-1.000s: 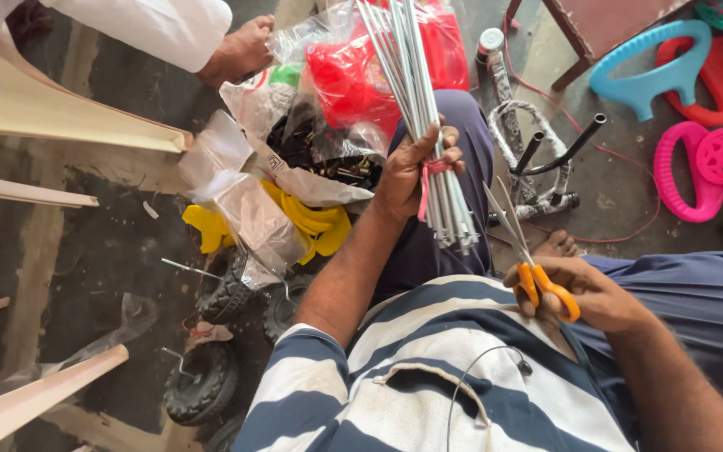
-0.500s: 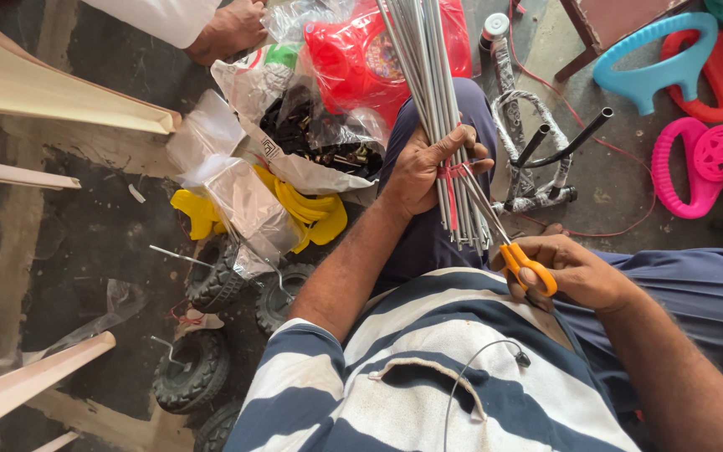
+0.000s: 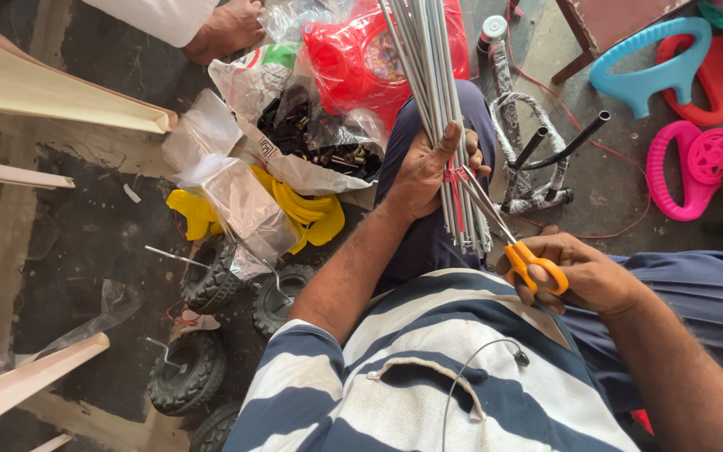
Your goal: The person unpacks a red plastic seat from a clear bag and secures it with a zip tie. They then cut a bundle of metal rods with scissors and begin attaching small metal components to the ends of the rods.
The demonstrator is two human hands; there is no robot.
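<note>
Left hand (image 3: 428, 172) clamped around a bundle of thin metal rods (image 3: 437, 92) above the lap, right hand (image 3: 583, 272) gripping orange-handled scissors (image 3: 522, 251) with blades at the still-uncut red tie (image 3: 453, 176); wheels (image 3: 211, 272) lie unused on the floor.

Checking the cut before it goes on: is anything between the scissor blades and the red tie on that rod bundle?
Nothing visible: the scissors in the right hand already reach the red tie on the rods, beside the left hand.

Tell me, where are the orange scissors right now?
In the head view, the orange scissors sit right of centre in the right hand, their blades reaching up to the red tie on the rod bundle the left hand holds.
</note>
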